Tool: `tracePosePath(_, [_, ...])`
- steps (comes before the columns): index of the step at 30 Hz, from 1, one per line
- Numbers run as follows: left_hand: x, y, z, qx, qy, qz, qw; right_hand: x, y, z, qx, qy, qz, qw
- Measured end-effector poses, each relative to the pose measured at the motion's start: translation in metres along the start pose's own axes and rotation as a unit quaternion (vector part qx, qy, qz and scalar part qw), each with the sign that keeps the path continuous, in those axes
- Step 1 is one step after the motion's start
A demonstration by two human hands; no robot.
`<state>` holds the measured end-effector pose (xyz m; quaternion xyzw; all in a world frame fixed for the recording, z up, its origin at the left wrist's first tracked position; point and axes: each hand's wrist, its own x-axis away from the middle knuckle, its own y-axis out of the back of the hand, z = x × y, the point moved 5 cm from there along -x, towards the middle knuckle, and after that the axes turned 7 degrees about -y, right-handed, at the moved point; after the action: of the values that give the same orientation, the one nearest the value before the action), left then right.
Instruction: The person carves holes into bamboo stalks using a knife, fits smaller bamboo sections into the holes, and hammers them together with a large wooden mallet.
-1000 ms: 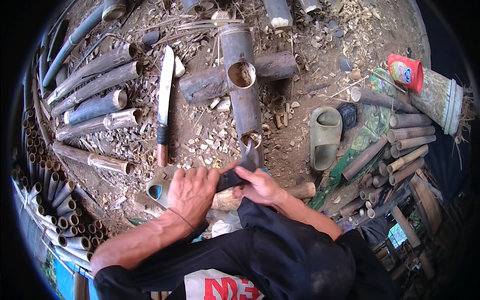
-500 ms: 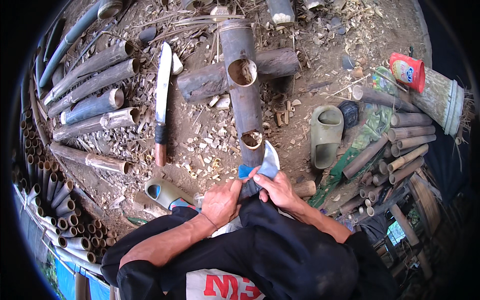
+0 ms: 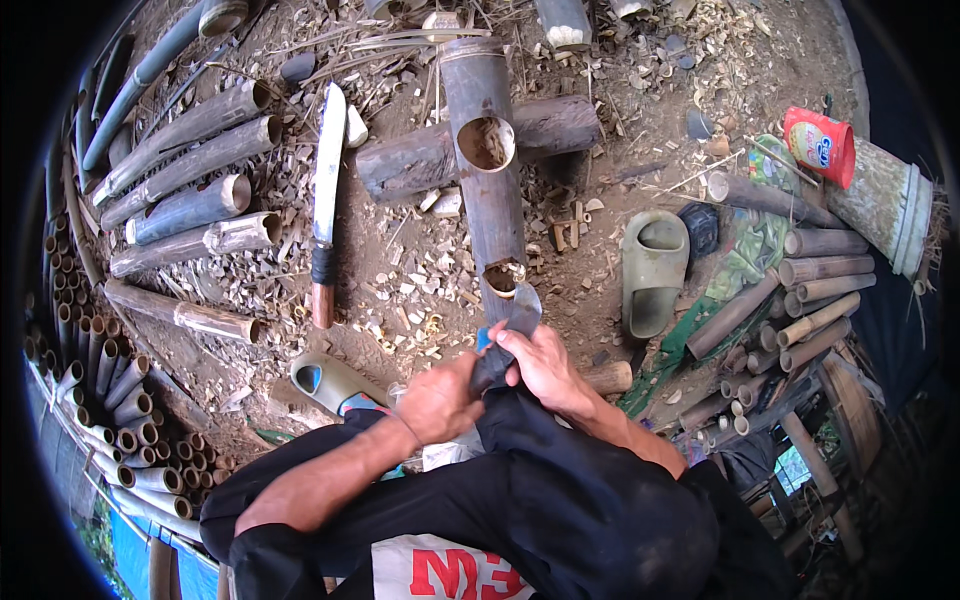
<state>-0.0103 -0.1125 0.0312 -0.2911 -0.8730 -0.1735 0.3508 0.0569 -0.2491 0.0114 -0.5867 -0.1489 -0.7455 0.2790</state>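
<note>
A knife with a curved, pointed blade (image 3: 524,311) lies slanted over the near end of a dark bamboo tube (image 3: 490,225). My left hand (image 3: 440,398), slightly blurred, is closed round the knife's dark grip. My right hand (image 3: 543,365) is closed at the base of the blade, thumb laid along it. The tube has two openings cut in its upper side and rests across a thicker log (image 3: 405,163). The blade tip is beside the nearer opening. Something small and blue shows by my fingers; its kind is unclear. My hands hide the tube's near end.
A long knife (image 3: 326,205) lies left of the tube among wood chips. Bamboo lengths (image 3: 200,185) lie further left, with stacked tubes (image 3: 145,440) below. On the right are a green clog (image 3: 655,272), more bamboo (image 3: 820,290), a bucket (image 3: 885,205) and a red packet (image 3: 820,147).
The blade has shifted slightly left and turned, its tip now lower beside the opening. Both hands moved slightly left with it. The tube and log stayed put.
</note>
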Motion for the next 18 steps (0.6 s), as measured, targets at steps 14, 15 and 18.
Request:
tracePosePath(14, [-0.006,-0.06,0.054,0.266,0.041,-0.262,0.927,-0.017,-0.028,0.013,0.234,0.044,-0.037,0.971])
tracePosePath(15, [-0.003,-0.035,0.058,0.179,0.04,-0.263,0.947,-0.025,-0.037,0.019,0.187,0.043,0.011,0.981])
tracePosePath(18, [0.004,0.049,0.035,-0.144,0.034,-0.194,0.97,-0.03,-0.051,0.02,-0.104,0.08,0.096,0.987])
